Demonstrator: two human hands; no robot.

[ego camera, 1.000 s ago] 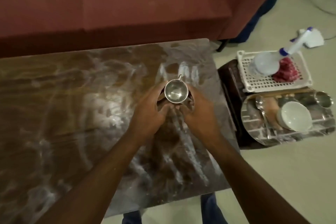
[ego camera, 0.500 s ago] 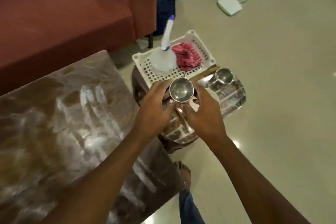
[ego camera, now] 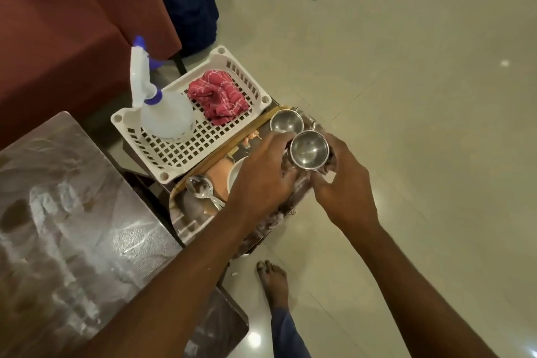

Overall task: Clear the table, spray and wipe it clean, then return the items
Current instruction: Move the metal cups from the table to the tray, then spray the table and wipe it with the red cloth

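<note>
Over the tray (ego camera: 186, 221), left hand (ego camera: 261, 174) and right hand (ego camera: 345, 183) share a grip clamped on the steel cup (ego camera: 309, 150); probably clearing; next: lower it beside the other cup (ego camera: 286, 122).

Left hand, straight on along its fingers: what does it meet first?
Past the held cup in the left hand, likely the second cup standing on the tray. Height is unclear, so it might pass above.
</note>
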